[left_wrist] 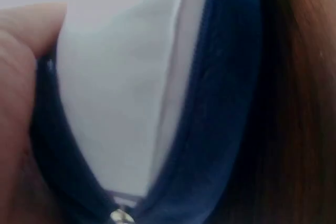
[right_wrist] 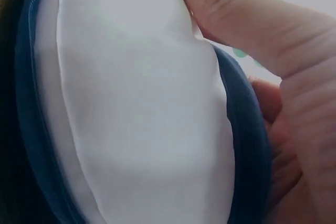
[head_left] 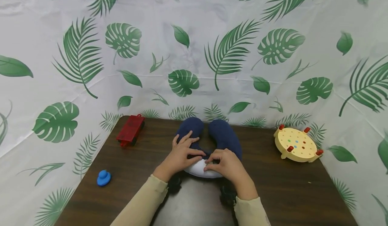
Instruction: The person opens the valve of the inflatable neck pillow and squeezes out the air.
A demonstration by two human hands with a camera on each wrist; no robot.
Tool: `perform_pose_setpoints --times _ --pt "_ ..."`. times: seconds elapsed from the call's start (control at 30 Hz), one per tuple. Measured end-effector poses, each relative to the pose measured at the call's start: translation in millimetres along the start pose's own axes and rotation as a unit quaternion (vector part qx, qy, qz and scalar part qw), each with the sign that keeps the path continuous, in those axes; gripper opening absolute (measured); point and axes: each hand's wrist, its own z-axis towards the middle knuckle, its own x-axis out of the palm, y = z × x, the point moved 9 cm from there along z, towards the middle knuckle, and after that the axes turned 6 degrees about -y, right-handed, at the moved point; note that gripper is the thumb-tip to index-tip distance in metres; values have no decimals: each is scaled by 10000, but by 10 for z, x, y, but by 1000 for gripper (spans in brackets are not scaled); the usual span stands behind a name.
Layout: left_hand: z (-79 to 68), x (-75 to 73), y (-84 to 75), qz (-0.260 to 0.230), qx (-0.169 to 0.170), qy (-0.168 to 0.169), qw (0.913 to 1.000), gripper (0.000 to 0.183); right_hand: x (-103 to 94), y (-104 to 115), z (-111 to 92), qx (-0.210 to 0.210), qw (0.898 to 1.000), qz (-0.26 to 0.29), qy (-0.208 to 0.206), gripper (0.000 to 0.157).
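In the head view, a U-shaped navy neck pillow (head_left: 224,135) lies at the middle of the dark brown desk (head_left: 288,192), its opening facing the far side and its white inner cushion (head_left: 197,169) exposed along the near curve. The left hand (head_left: 182,153) rests on the pillow's left side, its grip spread. The right hand (head_left: 227,163), its grip pinching with bent fingers and thumb, is at the white part. At far left stands a red toy cart (head_left: 131,130); nearer on the left lies a blue toy (head_left: 103,178). A yellow round toy (head_left: 297,143) with red pegs sits at far right. Leaf-print cloth (head_left: 151,40) hangs behind.

The left wrist view shows white material between navy edges that meet at a metal zipper pull (left_wrist: 122,216).

In the right wrist view, the right thumb (right_wrist: 236,14) presses the edge of the white cushion, which puckers there.
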Motion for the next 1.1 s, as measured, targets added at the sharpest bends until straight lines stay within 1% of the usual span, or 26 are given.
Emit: perform_pose_setpoints --times 0.07,0.13,0.2,0.27,0.37,0.43,0.47,0.57,0.63,0.73,0.77,0.87,0.93,1.0,1.03,1.1 --pt "-4 27 76 -38 -377 145 9992 36 -12 -1 -11 -45 10000 57 -26 11" --pt "-9 42 163 -34 -818 255 9963 48 -16 -22 -24 -124 9997 147 -130 11" --pt "-5 49 251 -4 -1197 279 9924 69 3 -78 -36 -127 9986 438 -249 12" --pt "1 57 337 2 -1499 259 9884 91 25 -154 -49 -15 9955 871 -369 13" --pt "13 66 402 -126 -1694 220 9852 118 87 -255 -69 105 9862 1602 -410 15" --pt "17 78 421 -185 -1726 228 9845 126 115 -301 -83 173 9810 1896 -382 15" --pt "18 81 420 -218 -1716 233 9847 126 129 -314 -85 180 9794 1983 -342 14" --pt "27 91 413 -186 -1624 244 9862 121 131 -333 -88 113 9799 1961 -359 10" --pt "32 88 394 -86 -1507 229 9883 114 125 -334 -83 16 9812 1888 -395 9" --pt "41 56 334 119 -1273 94 9917 104 123 -332 -63 -103 9822 1832 -403 9" --pt "45 40 308 210 -1175 9 9928 98 124 -332 -53 -132 9825 1818 -391 9" --pt "42 10 212 441 -848 -207 9952 73 135 -343 -29 -84 9829 1807 -336 9" --pt "37 12 166 570 -698 -272 9956 62 141 -347 -25 -57 9831 1804 -303 10" --pt "35 27 137 619 -626 -272 9957 58 148 -361 -37 23 9832 1807 -261 11" --pt "37 36 131 643 -623 -245 9957 60 152 -371 -50 79 9837 1779 -239 13" --pt "48 52 126 676 -652 -185 9954 63 157 -391 -79 183 9848 1717 -186 23"
